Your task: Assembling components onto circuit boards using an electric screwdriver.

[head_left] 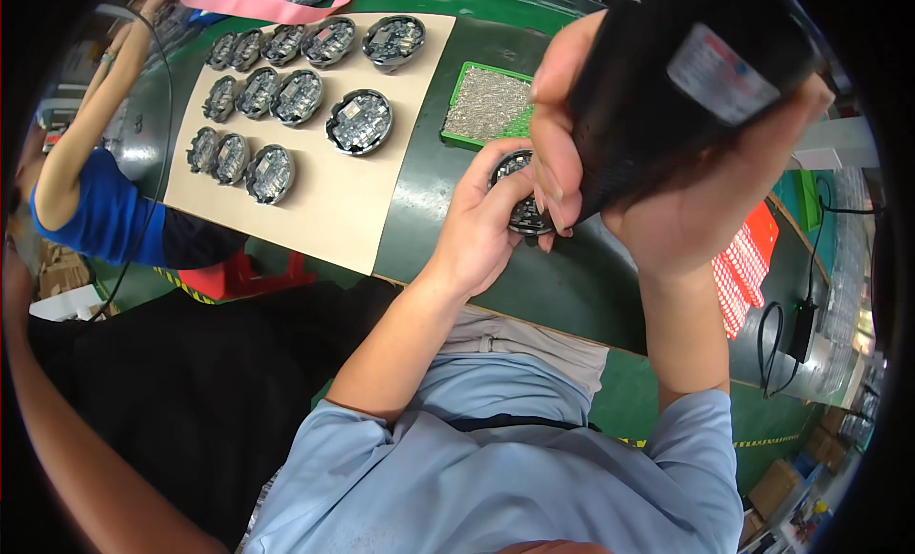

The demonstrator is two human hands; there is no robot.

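Observation:
My left hand [481, 225] is closed round the edge of a round black housing with a circuit board [524, 214], holding it over the dark table. My right hand [701, 206] wraps round a thick black electric screwdriver [648, 96] with a pale label on its side. Its body narrows down toward the held housing, and my right fingertips are close above the board. Fingers and tool hide the tip, so I cannot tell whether it touches the board. Just beyond my hands lies a green tray of small metal screws [486, 103].
Several similar round housings [359, 122] stand in rows on a beige sheet [329, 211] to the left. A red-and-white patterned sheet [746, 268] and a black cabled box [803, 330] lie right. Another person's arm [91, 125] and blue sleeve are at far left, near a red stool [238, 276].

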